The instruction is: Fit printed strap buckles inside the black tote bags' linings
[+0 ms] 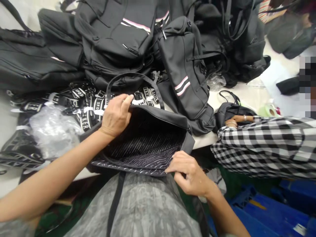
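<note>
An open dark grey bag (158,115) with a striped black lining (145,144) lies at the table's near edge, its mouth toward me. My left hand (116,114) grips the bag's far upper rim, fingers curled over the edge. My right hand (191,174) pinches the near lower rim at the right side, thumb and fingers closed on the fabric. A carry handle (134,79) arches up behind the left hand.
Several black backpacks (116,36) with pink-white stripes are piled across the table behind. Lettered black straps (84,105) and crumpled clear plastic (53,130) lie at left. Another person's arm in a checked sleeve (266,144) reaches in from the right. Blue crates (266,210) stand below right.
</note>
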### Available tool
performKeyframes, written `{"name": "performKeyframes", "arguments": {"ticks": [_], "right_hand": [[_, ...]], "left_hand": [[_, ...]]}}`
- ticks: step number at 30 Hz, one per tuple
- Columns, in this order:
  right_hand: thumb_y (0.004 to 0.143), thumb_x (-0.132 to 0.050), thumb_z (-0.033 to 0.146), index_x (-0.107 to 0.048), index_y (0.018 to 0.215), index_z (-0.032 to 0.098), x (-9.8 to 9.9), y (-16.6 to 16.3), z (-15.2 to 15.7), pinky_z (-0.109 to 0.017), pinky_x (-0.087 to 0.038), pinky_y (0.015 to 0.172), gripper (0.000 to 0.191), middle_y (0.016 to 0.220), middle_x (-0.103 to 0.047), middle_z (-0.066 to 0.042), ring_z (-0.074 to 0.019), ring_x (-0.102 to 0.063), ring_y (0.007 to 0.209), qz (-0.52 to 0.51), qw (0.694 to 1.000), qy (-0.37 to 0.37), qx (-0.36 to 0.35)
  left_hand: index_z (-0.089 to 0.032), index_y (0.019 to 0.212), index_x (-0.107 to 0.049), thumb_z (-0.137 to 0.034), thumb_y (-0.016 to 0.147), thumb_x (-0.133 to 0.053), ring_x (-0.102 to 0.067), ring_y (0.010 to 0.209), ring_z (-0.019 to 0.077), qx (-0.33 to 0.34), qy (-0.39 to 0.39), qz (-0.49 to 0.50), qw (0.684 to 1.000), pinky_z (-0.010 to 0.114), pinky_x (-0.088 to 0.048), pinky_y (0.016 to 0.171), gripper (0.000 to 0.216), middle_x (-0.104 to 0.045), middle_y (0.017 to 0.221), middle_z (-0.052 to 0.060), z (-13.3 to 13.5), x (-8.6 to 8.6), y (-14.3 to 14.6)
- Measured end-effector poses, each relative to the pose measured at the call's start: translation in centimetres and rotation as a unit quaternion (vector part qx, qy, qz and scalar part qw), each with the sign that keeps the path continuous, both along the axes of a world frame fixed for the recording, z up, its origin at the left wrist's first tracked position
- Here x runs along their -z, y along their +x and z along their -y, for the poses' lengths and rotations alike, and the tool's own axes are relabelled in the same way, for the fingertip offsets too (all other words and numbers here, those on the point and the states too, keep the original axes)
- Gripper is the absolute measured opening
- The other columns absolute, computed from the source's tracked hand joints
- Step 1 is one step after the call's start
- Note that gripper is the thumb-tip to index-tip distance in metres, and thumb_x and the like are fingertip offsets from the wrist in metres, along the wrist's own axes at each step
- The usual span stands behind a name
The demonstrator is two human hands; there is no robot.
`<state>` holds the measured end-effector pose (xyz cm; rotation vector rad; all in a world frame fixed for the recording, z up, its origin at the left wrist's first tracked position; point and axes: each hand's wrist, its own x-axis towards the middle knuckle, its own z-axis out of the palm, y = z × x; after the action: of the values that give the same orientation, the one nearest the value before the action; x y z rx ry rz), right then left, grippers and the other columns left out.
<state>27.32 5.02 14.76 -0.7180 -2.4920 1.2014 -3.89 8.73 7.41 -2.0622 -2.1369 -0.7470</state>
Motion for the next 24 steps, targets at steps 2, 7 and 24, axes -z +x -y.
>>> {"name": "performKeyframes", "arguments": {"ticks": [2, 7, 24], "right_hand": [[0.080, -0.052, 0.013, -0.071, 0.086, 0.018, 0.2, -0.8, -1.7, -0.029, -0.045, 0.080, 0.020, 0.076, -0.070, -0.002, -0.0126, -0.061, 0.071, 0.014, 1.000, -0.014, 0.000], [0.089, -0.052, 0.043, -0.071, 0.091, 0.018, 2.7, -5.6, -7.4, -0.027, -0.045, 0.073, 0.032, 0.086, -0.073, -0.006, -0.0189, -0.066, 0.081, 0.268, 0.962, 0.024, 0.056], [0.091, -0.052, 0.047, -0.061, 0.098, 0.017, 7.8, -12.2, -1.7, -0.030, -0.049, 0.075, 0.032, 0.097, -0.069, -0.007, -0.0215, -0.067, 0.091, 0.305, 0.934, 0.177, 0.048]], "left_hand": [[-0.016, 0.121, -0.057, -0.023, 0.087, -0.044, -0.063, 0.094, 0.0286, -0.010, -0.132, 0.021, 0.991, 0.041, -0.048, 0.086, 0.037, -0.067, 0.102, 0.013, -1.8, -0.7, -0.1], [-0.016, 0.093, -0.071, -0.037, 0.087, -0.044, -0.064, 0.095, 0.0308, 0.017, -0.314, 0.083, 0.946, 0.035, -0.048, 0.083, 0.035, -0.071, 0.097, 0.013, -4.9, -0.9, -0.6], [-0.015, 0.085, -0.071, -0.042, 0.078, -0.051, -0.063, 0.084, 0.0253, 0.036, -0.259, 0.291, 0.920, 0.032, -0.046, 0.080, 0.034, -0.072, 0.086, 0.009, -4.3, 1.2, -1.6]]}}
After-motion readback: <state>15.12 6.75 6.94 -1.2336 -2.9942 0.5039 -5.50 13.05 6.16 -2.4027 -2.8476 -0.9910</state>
